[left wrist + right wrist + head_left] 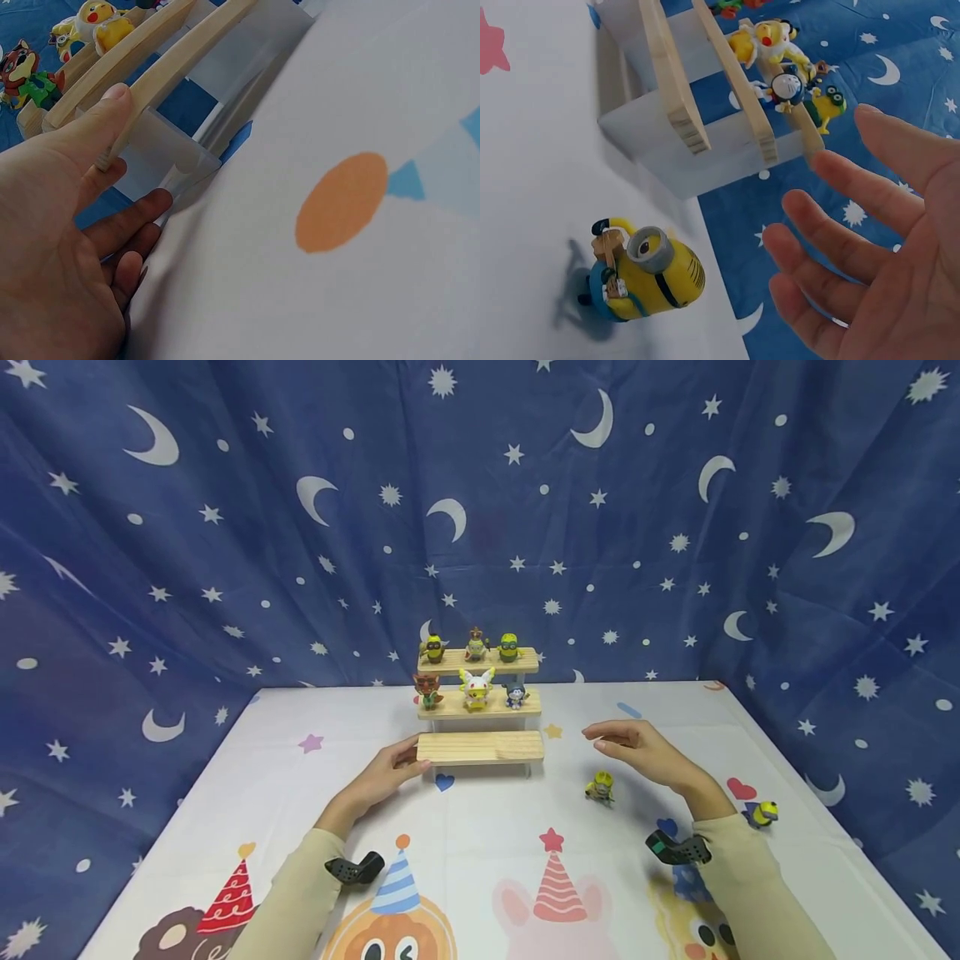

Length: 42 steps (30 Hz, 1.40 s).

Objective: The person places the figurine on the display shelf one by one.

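A three-step wooden display shelf (480,748) with translucent side panels stands near the back of the table. At the left end of its lowest step, my left hand (384,777) grips the board, the thumb (112,112) along the front edge and a finger behind the board's end. My right hand (651,758) is held in the air to the right of the shelf, fingers spread and holding nothing. Below and in front of it, a one-eyed yellow minion figure (667,277) with a small guitar-like piece stands upright on the table.
Three figures, one a crowned figure (476,646), stand on the top step. The middle step bears a fox figure (428,690), a white-and-yellow figure (477,688) and a blue-grey figure (515,695). Another yellow figure (765,812) lies right of my right wrist. A starry curtain (480,527) hangs behind.
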Tool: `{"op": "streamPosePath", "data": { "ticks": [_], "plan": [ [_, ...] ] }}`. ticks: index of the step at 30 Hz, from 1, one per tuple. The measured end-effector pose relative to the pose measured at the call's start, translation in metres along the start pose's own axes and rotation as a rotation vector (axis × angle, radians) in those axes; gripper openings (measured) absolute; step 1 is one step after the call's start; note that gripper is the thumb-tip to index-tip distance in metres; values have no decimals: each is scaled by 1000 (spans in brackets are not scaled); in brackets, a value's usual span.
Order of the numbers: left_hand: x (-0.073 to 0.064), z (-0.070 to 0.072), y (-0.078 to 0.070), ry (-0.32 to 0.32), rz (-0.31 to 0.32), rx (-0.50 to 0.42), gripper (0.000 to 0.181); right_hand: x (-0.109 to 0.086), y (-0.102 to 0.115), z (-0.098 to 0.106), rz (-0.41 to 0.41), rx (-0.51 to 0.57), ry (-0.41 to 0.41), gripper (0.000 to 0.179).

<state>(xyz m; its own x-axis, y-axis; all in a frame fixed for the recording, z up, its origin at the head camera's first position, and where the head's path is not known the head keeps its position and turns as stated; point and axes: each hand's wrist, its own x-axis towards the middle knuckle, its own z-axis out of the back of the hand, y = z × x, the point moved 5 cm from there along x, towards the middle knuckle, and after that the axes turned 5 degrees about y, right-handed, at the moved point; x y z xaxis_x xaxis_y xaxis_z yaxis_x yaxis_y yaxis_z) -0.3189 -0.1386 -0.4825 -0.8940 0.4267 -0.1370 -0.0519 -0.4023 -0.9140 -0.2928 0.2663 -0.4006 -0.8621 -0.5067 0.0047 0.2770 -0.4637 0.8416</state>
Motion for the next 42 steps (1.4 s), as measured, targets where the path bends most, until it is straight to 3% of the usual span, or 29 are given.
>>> {"op": "streamPosePath", "data": {
  "ticks": [4,12,22,33,42],
  "plan": [
    [-3,3,1,-8,14,-11,80,2,-4,-1,-14,-16,33,38],
    [-6,2,1,1,10,-22,78,-2,-18,-6,-31,-53,215,40],
    [-5,-2,3,5,-7,-21,77,-6,-28,-11,-25,-123,306,47],
    [-4,-3,3,0,-3,-21,76,-3,-38,-16,-124,-154,304,47],
    [-2,-1,-1,1,-21,-4,77,-3,-39,-15,-81,-157,291,35]
  ]
}}
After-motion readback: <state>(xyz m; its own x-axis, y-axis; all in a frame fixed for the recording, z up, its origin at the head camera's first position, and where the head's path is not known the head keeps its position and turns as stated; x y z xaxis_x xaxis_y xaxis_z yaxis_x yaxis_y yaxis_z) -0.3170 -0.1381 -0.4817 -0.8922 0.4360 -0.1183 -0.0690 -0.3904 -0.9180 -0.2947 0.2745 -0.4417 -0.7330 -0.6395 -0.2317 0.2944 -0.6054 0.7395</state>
